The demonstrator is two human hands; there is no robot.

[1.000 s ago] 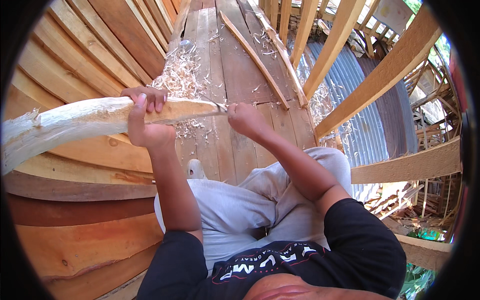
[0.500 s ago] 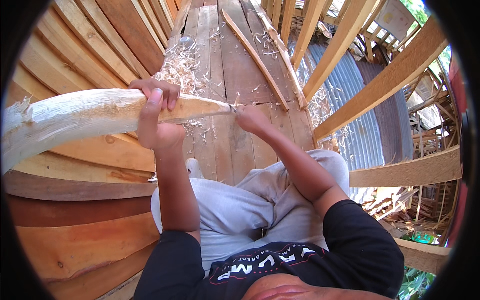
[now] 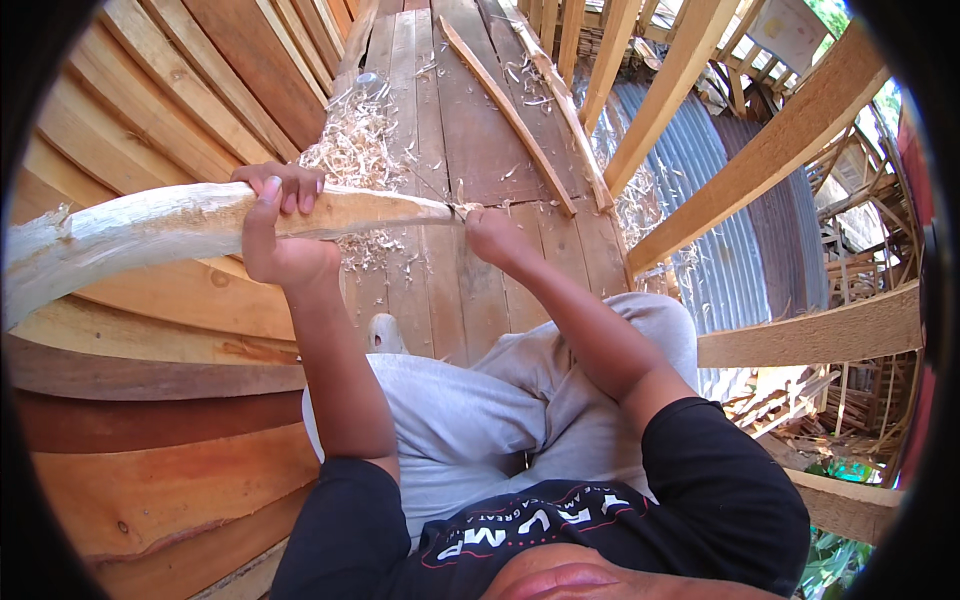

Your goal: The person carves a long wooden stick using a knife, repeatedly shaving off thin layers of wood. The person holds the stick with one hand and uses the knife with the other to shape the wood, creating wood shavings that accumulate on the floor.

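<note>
A long, pale, peeled wooden pole [image 3: 140,222] comes in from the left and narrows to a shaved tip at mid-view. My left hand [image 3: 264,228] is closed round it, fingers over the top and thumb on the near side. At the thin end my right hand [image 3: 492,237] is in a fist, with a small dark edge and a curl of shaving beside it. What that fist grips is hidden; I cannot tell whether it is a blade. Under the pole and beyond it lie curled wood shavings [image 3: 355,140] on the plank floor [image 3: 455,300].
Overlapping boards [image 3: 170,470] form a wall on my left. A thin wooden strip [image 3: 508,110] and a rough pole [image 3: 565,105] lie on the planks ahead. To the right stand slanted wooden posts [image 3: 760,150], with corrugated metal sheets [image 3: 710,220] beyond. My crossed legs [image 3: 470,400] are below.
My left hand has slid or shifted a little to the left along with the pole. The right fist has moved slightly left too, staying at the tapered tip.
</note>
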